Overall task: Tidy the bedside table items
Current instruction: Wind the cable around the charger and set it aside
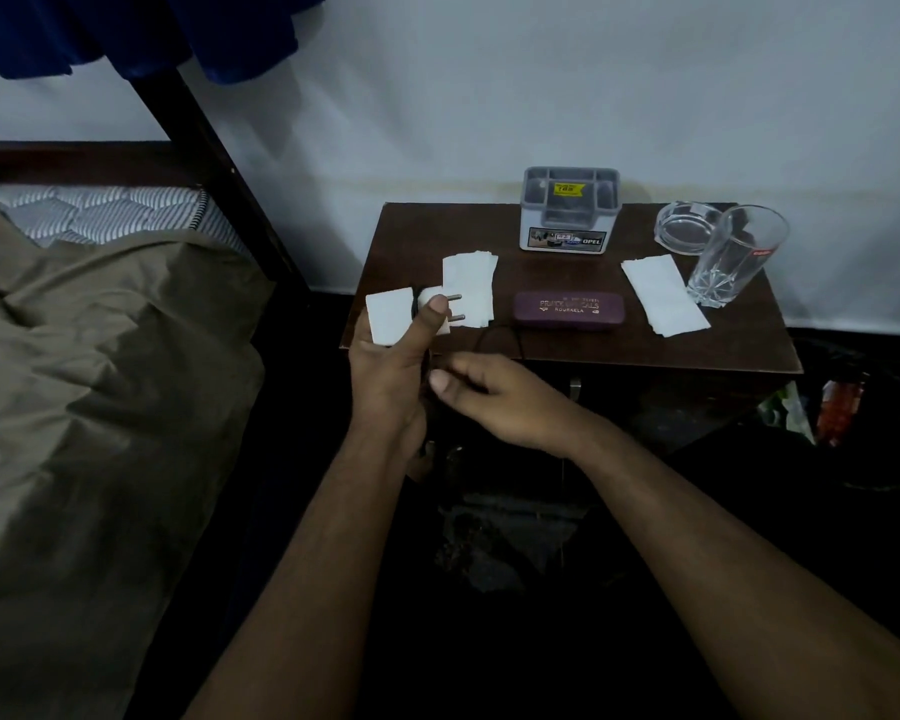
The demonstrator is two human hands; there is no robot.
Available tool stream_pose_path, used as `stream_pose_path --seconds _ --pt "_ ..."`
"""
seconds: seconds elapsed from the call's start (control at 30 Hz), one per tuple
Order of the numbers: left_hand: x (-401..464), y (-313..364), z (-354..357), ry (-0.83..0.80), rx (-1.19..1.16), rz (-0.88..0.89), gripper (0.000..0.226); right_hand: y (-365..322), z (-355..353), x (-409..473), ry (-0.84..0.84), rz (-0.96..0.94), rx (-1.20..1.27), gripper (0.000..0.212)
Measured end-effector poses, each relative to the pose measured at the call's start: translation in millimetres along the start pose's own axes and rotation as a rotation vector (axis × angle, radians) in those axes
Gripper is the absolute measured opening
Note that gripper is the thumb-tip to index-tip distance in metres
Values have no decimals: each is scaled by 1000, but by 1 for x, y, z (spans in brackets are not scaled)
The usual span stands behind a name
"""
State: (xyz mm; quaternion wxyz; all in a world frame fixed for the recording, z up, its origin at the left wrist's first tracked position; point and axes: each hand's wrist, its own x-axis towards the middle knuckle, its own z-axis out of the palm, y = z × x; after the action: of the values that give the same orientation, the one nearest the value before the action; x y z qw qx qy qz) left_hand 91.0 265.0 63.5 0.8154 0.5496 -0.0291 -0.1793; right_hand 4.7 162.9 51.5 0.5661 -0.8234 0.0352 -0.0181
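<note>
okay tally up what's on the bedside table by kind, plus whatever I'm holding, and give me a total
Paper pieces: 2
Glass items: 2, tumbler and ashtray
Spectacle case: 1
Grey organiser box: 1
Charger plug: 1, in the left hand; right hand pinches its dark cable
Total: 7

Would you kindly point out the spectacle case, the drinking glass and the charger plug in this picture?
spectacle case [568, 310], head view, middle of its lid.
drinking glass [738, 257], head view, middle of its clear side wall.
charger plug [388, 318], head view, its white body above the left hand's thumb.
</note>
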Motion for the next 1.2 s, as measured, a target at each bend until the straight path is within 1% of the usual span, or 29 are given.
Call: stream_pose_path --seconds 0.1,0.17,0.2,0.23,0.33,0.37,0.4,0.47,0.5,0.57,0.63,0.73,0.87,0.93,1.07,1.2 --pt "0 0 1 6 -59 18 48 0 11 0 -135 13 236 10" --pt "1 0 1 38 -71 26 41 -2 12 0 -111 22 290 8" --pt "2 0 1 46 -73 34 36 -3 10 0 -57 16 227 8" --pt "3 0 1 49 -64 42 34 -2 7 0 6 -8 79 10" --pt "3 -1 0 73 12 60 36 4 -3 0 123 -71 -606 24" --pt "4 -1 -1 85 15 60 38 5 -8 0 182 -82 -722 29" --pt "4 -1 -2 94 6 58 37 5 -12 0 244 -117 -750 31" --pt "7 0 -4 104 25 54 35 2 -20 -1 328 -219 -706 28" --pt "8 -1 -5 98 62 54 39 0 -22 -2 348 -256 -694 27" --pt "8 -4 -7 45 141 43 45 -3 -26 -5 374 -292 -722 27" --pt "8 -7 -8 -37 228 9 43 -5 -27 -8 421 -311 -765 28" --pt "7 -6 -7 -152 340 -86 38 -8 -33 -10 525 -329 -773 26" --pt "4 -1 -7 -323 329 -276 29 -12 -40 -12 578 -311 -721 30" --pt "2 0 -7 -384 317 -301 27 -12 -44 -12 609 -295 -663 32" --pt "0 2 -6 -498 296 -305 18 -8 -52 -9 635 -254 -427 30" --pt "-3 3 -5 -595 292 -291 27 -2 -56 -5 627 -205 -230 19"
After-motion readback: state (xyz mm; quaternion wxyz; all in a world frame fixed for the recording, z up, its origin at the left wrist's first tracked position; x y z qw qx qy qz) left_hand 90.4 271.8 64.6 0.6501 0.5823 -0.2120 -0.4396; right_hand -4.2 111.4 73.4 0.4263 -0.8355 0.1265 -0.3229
